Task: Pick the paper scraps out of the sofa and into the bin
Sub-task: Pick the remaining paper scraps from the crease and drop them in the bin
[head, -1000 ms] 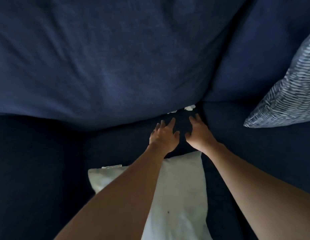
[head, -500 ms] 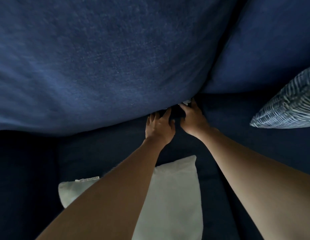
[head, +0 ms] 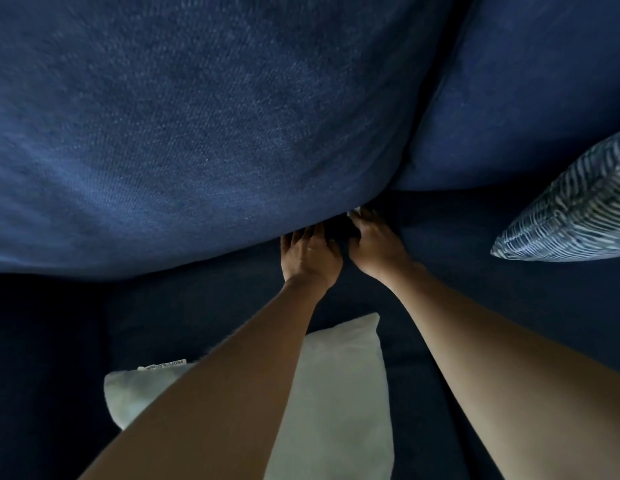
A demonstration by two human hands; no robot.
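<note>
Left hand (head: 310, 256): lying on the sofa seat (head: 197, 306), fingers stretched out, tips right at the bottom edge of the big back cushion (head: 197, 133). It's holding nothing we can see.
Right hand (head: 376, 244): just beside the left one, fingers bent into the dark gap under that cushion. Honestly we can't tell if it's got a grip on anything.
Paper scrap (head: 353, 212): tiny white bit poking out of the gap, right at our right fingertips.
White pillow (head: 336, 393): on the seat, under our left forearm.
Striped pillow (head: 571, 216): off to the right, well apart from both hands.
</note>
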